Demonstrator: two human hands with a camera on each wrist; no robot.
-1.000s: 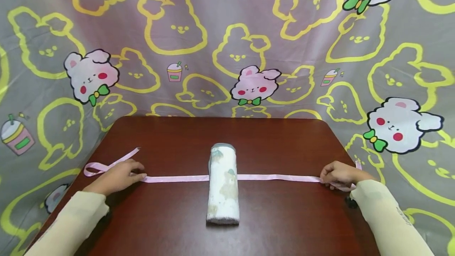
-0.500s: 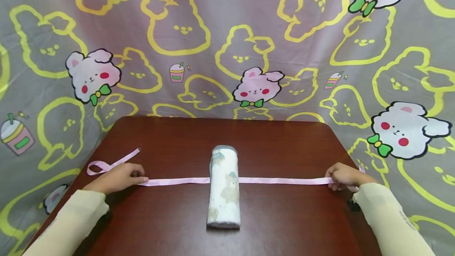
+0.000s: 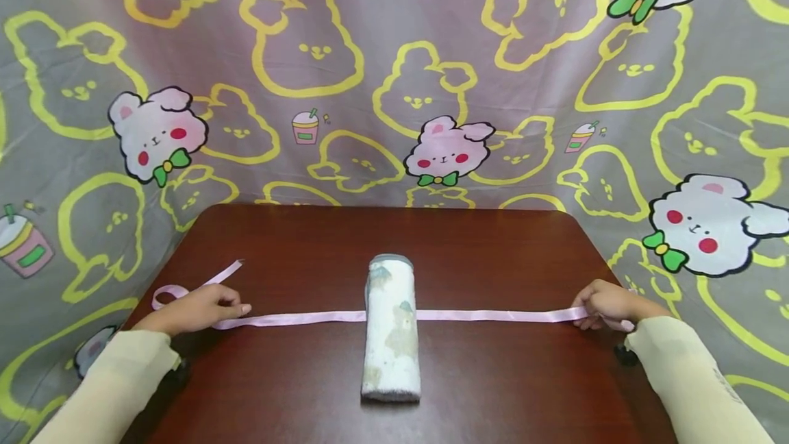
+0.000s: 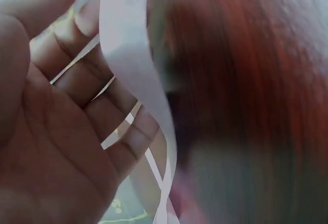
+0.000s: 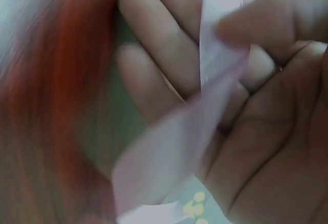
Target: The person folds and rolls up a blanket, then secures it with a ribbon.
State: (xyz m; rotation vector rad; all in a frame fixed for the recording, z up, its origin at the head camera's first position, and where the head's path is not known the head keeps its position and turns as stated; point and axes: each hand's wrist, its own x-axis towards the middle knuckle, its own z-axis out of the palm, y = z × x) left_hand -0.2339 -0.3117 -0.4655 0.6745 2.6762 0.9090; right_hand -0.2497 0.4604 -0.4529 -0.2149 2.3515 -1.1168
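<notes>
A rolled towel [image 3: 392, 334], white with bear prints and a grey end, lies lengthwise mid-table. A pink ribbon [image 3: 493, 316] runs crosswise, passing out of sight at the towel. On the left, my left hand [image 3: 200, 308] is over the ribbon with fingers loosely bent and thumb apart. The left wrist view has the ribbon [image 4: 128, 44] hanging along the fingertips, not pinched. My right hand [image 3: 607, 303] holds the other stretch near the table's right edge. In the right wrist view, its thumb presses the ribbon [image 5: 220, 34] against the curled fingers.
Beyond the left hand, the ribbon's loose tail [image 3: 223, 274] makes a loop on the table near the left edge. The dark reddish-brown table [image 3: 296, 238] has rounded far corners. A grey curtain [image 3: 345, 33] with cartoon rabbits hangs around its far and side edges.
My left thumb and fingers have parted from the ribbon, which now runs lower beneath that hand. The right hand has shifted slightly right, holding its stretch.
</notes>
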